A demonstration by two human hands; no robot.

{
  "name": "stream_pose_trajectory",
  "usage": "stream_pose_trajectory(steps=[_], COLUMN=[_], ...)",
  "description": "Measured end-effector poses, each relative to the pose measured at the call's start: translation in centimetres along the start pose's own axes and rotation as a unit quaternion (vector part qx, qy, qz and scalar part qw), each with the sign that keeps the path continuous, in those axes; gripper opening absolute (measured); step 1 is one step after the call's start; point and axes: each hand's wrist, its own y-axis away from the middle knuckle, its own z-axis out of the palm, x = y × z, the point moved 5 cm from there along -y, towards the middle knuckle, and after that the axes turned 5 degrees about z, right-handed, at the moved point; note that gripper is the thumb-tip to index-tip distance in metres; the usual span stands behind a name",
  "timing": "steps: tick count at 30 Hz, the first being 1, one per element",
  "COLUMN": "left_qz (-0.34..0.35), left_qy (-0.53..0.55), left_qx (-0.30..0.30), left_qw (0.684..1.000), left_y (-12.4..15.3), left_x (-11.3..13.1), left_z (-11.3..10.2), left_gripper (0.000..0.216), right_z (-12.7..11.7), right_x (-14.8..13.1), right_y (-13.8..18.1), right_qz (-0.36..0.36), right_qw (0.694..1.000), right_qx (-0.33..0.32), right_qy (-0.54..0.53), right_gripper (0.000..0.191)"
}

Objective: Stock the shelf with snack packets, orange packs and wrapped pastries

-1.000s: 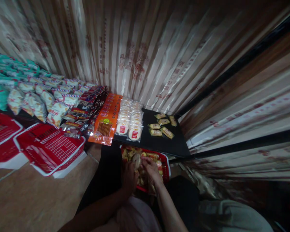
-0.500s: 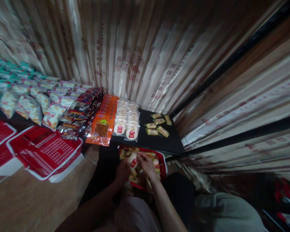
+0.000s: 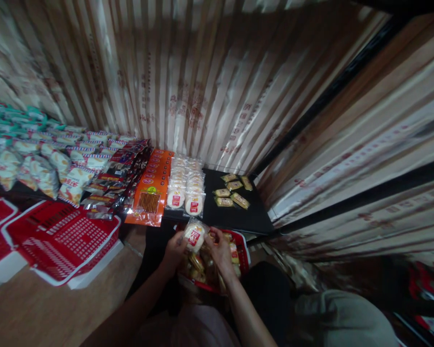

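Observation:
A clear-wrapped round white cracker (image 3: 194, 236) with a red label is held up between my hands. My left hand (image 3: 175, 249) grips its left edge, thumb and fingers closed. On the other side, my right hand (image 3: 220, 250) has its fingers bent at the packet's right edge, closed on it. Below both hands sits a red basket (image 3: 246, 248) with a white rim, filled with small wrapped snacks. Two columns of similar cracker packets (image 3: 185, 185) lie overlapped on the black table (image 3: 217, 219) just ahead.
Several small yellow-green packets (image 3: 233, 192) lie on the table's right end. Left of the crackers are an orange snack bag (image 3: 152, 188), dark red packets (image 3: 117, 176), white chip bags (image 3: 43, 173) and green bags (image 3: 12, 120). A red basket (image 3: 63, 241) stands at lower left.
Both hands have lifted the wrapped cracker up from over the basket toward the table, and its label now faces me more fully. The view has shifted slightly.

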Motion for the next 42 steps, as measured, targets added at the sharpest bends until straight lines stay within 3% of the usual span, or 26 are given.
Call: stream_pose_trajectory(steps=[4, 7, 9, 13, 17, 22, 26, 30, 34, 38, 42], left_qz=[-0.028, -0.002, 0.056, 0.215, 0.281, 0.262, 0.264, 0.283, 0.282, 0.267, 0.273], left_qy=[0.031, -0.003, -0.075, -0.281, -0.388, -0.410, -0.411, -0.409, -0.424, -0.445, -0.454], left_qx=[0.018, 0.038, 0.076, 0.183, 0.176, 0.174, 0.192, 0.196, 0.183, 0.186, 0.183], left_qw=[0.999, 0.999, 0.993, 0.917, 0.860, 0.856, 0.851, 0.845, 0.841, 0.835, 0.828], left_y=[0.1, -0.2, -0.6, -0.6, -1.4, -3.6, -4.8, -5.7, -6.4, -6.8, -6.9], left_x=[-0.1, 0.0, 0.5, 2.9, 4.6, 5.8, 6.7, 6.3, 5.3, 5.3, 5.8], left_z=[-0.4, -1.1, -1.7, -2.8, -2.3, -2.2, -2.2, -2.1, -2.0, -2.0, -1.7], left_gripper=[0.044, 0.041, 0.040, 0.047, 0.053, 0.063, 0.059, 0.057, 0.056, 0.055, 0.053], right_z=[2.3, 3.7, 4.6, 5.9, 7.4, 9.0, 9.3, 9.1, 8.4, 7.1, 6.6], right_x=[-0.6, -1.4, -2.0, -3.7, -5.4, -7.0, -8.1, -8.6, -7.4, -5.5, -4.3], right_y=[0.4, 0.0, -0.6, -2.2, -3.5, -4.6, -4.9, -4.2, -3.2, -3.0, -3.6], right_qz=[0.018, 0.020, 0.020, -0.011, -0.054, -0.081, -0.098, -0.178, -0.268, -0.272, -0.280], right_qw=[0.988, 0.980, 0.978, 0.983, 0.986, 0.989, 0.990, 0.982, 0.957, 0.942, 0.934], right_qx=[-0.116, -0.130, -0.129, -0.121, -0.116, -0.107, -0.093, -0.068, -0.005, 0.071, 0.073], right_qy=[-0.104, -0.150, -0.165, -0.141, -0.106, -0.063, -0.027, 0.019, 0.112, 0.185, 0.211], right_gripper=[0.034, 0.031, 0.031, 0.027, 0.025, 0.023, 0.028, 0.041, 0.044, 0.044, 0.046])
